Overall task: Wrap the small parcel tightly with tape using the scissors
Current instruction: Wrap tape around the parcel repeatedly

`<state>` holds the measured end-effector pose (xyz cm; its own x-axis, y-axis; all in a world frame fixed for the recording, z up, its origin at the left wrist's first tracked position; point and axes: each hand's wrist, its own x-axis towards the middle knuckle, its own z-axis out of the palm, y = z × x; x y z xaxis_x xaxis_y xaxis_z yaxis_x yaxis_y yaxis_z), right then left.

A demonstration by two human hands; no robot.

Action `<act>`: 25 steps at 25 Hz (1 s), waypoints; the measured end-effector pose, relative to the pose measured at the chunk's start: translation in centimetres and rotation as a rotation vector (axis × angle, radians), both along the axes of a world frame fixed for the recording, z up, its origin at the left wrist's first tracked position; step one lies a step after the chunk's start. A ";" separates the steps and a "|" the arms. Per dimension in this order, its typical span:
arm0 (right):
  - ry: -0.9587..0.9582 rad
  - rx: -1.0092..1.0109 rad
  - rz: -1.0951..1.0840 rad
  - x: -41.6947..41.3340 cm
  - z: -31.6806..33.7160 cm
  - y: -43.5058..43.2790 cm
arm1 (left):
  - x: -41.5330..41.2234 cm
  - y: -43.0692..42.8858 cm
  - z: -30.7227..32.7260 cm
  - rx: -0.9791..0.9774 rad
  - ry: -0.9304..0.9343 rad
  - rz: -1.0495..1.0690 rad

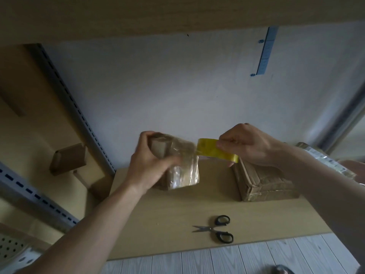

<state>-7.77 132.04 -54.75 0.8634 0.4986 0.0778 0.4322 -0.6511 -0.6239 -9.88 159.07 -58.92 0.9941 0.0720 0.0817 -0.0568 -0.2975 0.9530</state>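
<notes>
Over on the left, the left hand [148,165] has fingers and thumb curled round the small parcel [183,175], gripping its upper end over the far side of the table [158,224] — whether the bottom edge touches the board, I cannot tell. The parcel already shines with clear film on its faces.

Moving across, the yellow tape roll [214,150] sits just beside the parcel's top right corner, and a strip appears to run from the roll onto the parcel. The step in hand, by my reading, is laying another turn. To do it well, the pull wants to be firm and in line with the strip, so the tape goes down flat with no wrinkles. The left grip should turn the parcel into the tape rather than let it slacken.

Below, the scissors [216,229] lie on the table, blades together, untouched — ready for the cut once the turn overlaps.

And on the right, the right hand [250,145] pinches the roll, fingers bunched close on its rim, above a larger taped parcel [264,184].
</notes>
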 end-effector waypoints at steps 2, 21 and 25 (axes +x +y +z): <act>-0.095 -0.128 -0.110 0.5 -0.3 -1.4 | 0.4 1.4 0.9 -0.128 0.003 0.038; -0.548 -0.068 -0.347 -0.3 -0.9 -2.0 | -1.4 3.7 0.7 -0.435 0.122 -0.350; -0.523 -0.007 -0.364 -0.5 -1.1 -1.5 | -1.6 3.7 0.7 -0.468 0.195 -0.389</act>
<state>-8.30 130.53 -55.84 0.8264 0.1822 0.5327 0.4289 -0.8168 -0.3859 -11.46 162.81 -58.22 0.9482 -0.3127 -0.0559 0.1106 0.1600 0.9809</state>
